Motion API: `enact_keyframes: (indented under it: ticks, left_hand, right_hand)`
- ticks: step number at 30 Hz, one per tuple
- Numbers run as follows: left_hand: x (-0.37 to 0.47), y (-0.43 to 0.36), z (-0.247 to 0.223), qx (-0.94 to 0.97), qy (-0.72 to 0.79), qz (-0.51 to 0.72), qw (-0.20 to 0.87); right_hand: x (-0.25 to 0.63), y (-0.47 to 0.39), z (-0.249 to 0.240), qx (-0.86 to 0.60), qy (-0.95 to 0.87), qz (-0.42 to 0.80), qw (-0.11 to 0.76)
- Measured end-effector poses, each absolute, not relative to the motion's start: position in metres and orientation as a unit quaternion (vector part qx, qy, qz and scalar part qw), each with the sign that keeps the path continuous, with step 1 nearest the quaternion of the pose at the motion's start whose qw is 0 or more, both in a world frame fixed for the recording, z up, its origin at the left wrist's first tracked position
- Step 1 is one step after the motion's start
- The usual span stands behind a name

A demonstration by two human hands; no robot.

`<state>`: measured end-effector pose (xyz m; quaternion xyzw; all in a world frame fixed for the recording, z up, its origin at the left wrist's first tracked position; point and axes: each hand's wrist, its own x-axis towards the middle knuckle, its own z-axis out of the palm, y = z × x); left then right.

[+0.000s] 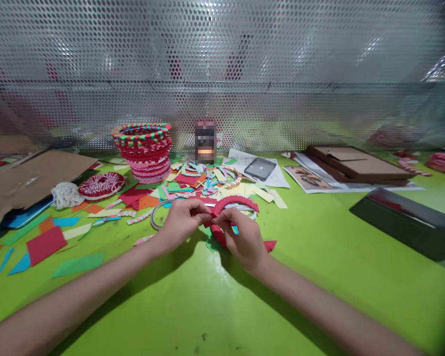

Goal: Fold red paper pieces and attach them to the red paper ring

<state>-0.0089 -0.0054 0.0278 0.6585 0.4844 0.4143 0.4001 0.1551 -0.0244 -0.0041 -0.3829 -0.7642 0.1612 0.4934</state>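
Both hands meet over the green table point(207, 306), thumbs and forefingers pinched close together on a red folded-paper band point(239, 200). My left hand point(181, 221) grips its near-left end, which the fingers partly cover. Close beside it, my right hand point(246, 240) pinches the same part. The band has a notched edge and curves up and over behind my right hand; more red paper shows below the fingers, with a pointed red tip point(270, 245) to the right. A ring like a tape roll point(155, 218) lies just left of my left hand, partly hidden by it.
Loose coloured paper pieces point(46, 244) spread over the left and middle. Behind stand stacked striped rings point(148, 160), a red-and-white coil point(101, 186), white cord point(66, 195) and cardboard point(33, 178). To the right are a dark phone-like device point(260, 169), brown boxes point(356, 164) and a black tray point(408, 227).
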Motion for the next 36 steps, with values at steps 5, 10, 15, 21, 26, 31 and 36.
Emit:
enact_keyframes:
  ticks: [5,10,15,21,26,31,36]
  left_hand:
    - [-0.010,-0.001,0.025,0.666,0.461,0.409,0.420]
    - [-0.012,0.001,0.022,0.674,0.450,0.389,0.439]
    - [-0.012,0.000,0.023,0.657,0.471,0.383,0.447]
    - [-0.012,0.002,0.024,0.616,0.506,0.375,0.473]
    - [-0.014,0.003,0.021,0.603,0.485,0.377,0.508]
    - [-0.012,0.003,0.020,0.611,0.485,0.379,0.499]
    - [-0.011,0.003,0.019,0.624,0.457,0.401,0.490]
  right_hand:
    - [0.158,-0.018,-0.008,-0.396,-0.729,0.196,0.523]
    - [0.161,-0.012,-0.009,-0.418,-0.691,0.240,0.539]
    - [0.161,-0.015,0.001,-0.426,-0.729,0.224,0.487]
    - [0.158,-0.017,-0.002,-0.407,-0.748,0.283,0.442]
    - [0.159,-0.014,-0.003,-0.422,-0.741,0.265,0.450]
    - [0.160,-0.012,0.000,-0.462,-0.683,0.300,0.481]
    - [0.159,-0.012,-0.001,-0.442,-0.653,0.375,0.488]
